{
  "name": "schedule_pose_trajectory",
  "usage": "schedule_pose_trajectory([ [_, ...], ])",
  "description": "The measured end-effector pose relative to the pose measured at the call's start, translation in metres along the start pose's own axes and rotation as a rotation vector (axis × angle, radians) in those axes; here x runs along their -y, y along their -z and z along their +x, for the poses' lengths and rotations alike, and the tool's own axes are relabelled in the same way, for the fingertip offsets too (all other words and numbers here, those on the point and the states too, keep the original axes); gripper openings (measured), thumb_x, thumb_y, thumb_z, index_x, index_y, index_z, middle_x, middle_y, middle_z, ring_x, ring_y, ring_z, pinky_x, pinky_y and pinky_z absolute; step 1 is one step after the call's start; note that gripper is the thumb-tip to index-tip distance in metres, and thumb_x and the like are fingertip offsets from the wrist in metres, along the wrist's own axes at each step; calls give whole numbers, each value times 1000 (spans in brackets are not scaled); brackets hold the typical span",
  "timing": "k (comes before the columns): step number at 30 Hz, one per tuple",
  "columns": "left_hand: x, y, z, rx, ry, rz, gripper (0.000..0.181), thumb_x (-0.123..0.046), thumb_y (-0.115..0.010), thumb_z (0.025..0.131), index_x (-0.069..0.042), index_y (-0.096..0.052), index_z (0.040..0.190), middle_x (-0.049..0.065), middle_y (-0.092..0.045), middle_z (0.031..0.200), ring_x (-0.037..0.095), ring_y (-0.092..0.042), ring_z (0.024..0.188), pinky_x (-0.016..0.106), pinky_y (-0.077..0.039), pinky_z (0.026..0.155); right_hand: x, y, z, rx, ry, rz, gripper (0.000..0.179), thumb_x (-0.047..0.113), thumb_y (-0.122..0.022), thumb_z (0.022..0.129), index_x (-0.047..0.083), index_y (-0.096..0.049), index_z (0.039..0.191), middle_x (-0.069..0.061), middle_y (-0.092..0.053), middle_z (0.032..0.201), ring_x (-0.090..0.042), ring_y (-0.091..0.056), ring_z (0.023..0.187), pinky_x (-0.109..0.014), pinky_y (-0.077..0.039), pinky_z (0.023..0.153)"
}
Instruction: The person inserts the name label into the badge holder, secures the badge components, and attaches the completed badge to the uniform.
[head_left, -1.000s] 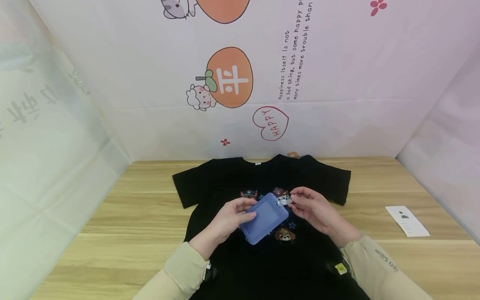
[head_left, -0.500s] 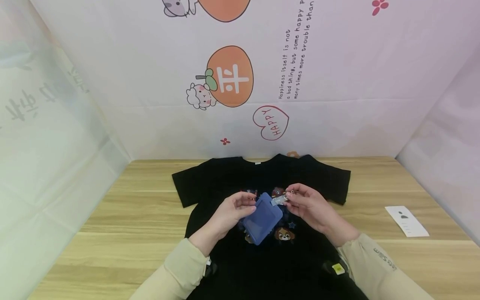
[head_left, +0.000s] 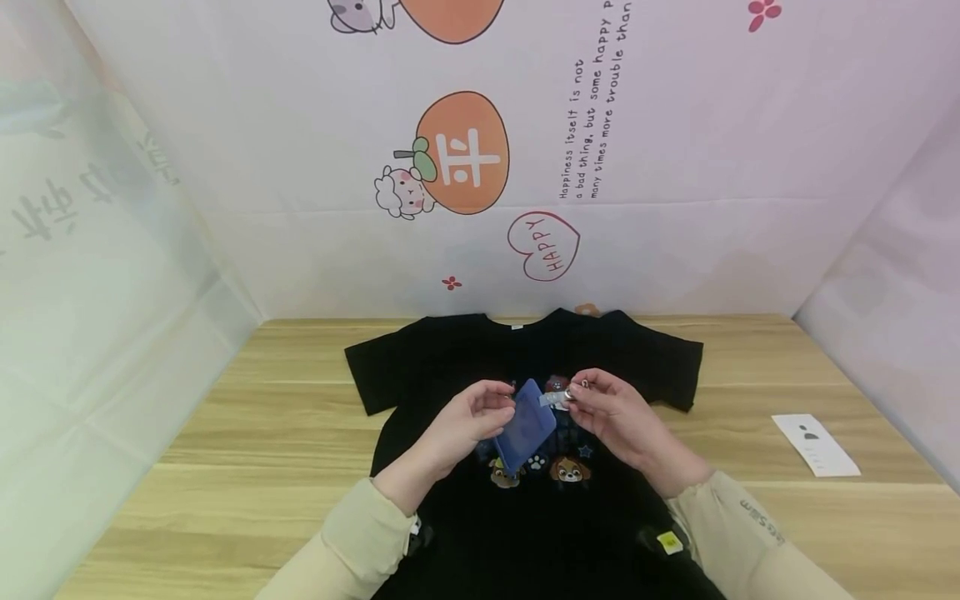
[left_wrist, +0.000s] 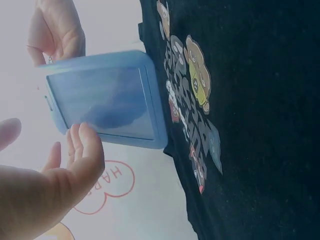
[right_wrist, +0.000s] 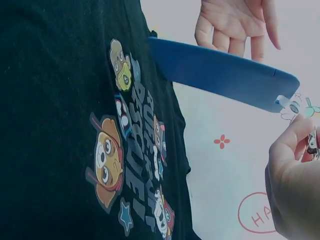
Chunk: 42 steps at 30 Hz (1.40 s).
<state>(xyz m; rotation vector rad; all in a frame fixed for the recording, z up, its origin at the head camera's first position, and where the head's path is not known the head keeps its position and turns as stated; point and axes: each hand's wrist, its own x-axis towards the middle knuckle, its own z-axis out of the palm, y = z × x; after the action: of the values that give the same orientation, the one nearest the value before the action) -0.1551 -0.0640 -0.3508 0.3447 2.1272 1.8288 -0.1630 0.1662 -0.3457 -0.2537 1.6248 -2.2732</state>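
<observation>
Above the black T-shirt (head_left: 551,521), the blue badge holder (head_left: 527,428) is tipping more edge-on than a second ago, the right hand (head_left: 617,418) pinching its metal clip (right_wrist: 313,143) and the left hand (head_left: 467,421) lying loose-fingered at its edge, so the right seems to be steering it.

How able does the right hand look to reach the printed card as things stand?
Probably yes: nothing visible stands between the right hand and the printed card, though it holds the badge holder by its metal clip and would likely let go first.
</observation>
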Motion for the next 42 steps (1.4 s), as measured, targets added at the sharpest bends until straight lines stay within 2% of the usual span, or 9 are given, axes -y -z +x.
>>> schedule_pose_trajectory([
  [11,1,-4,0,74,27,-29,40,-21,-50,99,1,-44,132,20,-51,125,30,-54,116,44,-48,98,-5,-5,1,-15,-5,48,16,7,-49,98,15,-57,86,4,-59,85,-4,-59,78,-16,-51,77],
  [15,1,-5,0,93,29,-40,41,-20,-49,99,2,-43,132,20,-50,127,32,-54,118,45,-48,97,-7,-7,2,8,9,85,17,6,-50,97,15,-58,86,4,-59,86,-4,-59,78,-15,-52,77],
  [26,1,-8,3,74,31,-68,49,-22,-48,100,4,-37,139,23,-45,136,35,-49,123,43,-49,96,-11,-13,7,111,26,155,18,5,-48,98,14,-61,88,4,-61,87,-5,-62,78,-15,-52,76],
  [30,3,-10,4,82,26,-101,50,-24,-45,101,6,-35,141,24,-41,141,36,-45,128,44,-48,97,-13,-17,9,126,5,123,19,7,-48,98,16,-60,87,5,-61,85,-4,-62,78,-17,-52,77],
  [36,4,-15,7,60,15,-142,51,-26,-42,102,7,-36,140,24,-39,145,36,-42,131,45,-46,98,-14,-18,9,112,-14,1,19,13,-48,99,21,-58,85,9,-61,85,-4,-61,82,-21,-48,80],
  [42,4,-18,7,23,-3,-153,49,-23,-43,102,8,-38,139,24,-40,144,35,-43,131,44,-45,100,-16,-17,11,109,-29,-5,20,16,-49,99,22,-61,85,10,-61,85,-4,-61,83,-23,-47,81],
])
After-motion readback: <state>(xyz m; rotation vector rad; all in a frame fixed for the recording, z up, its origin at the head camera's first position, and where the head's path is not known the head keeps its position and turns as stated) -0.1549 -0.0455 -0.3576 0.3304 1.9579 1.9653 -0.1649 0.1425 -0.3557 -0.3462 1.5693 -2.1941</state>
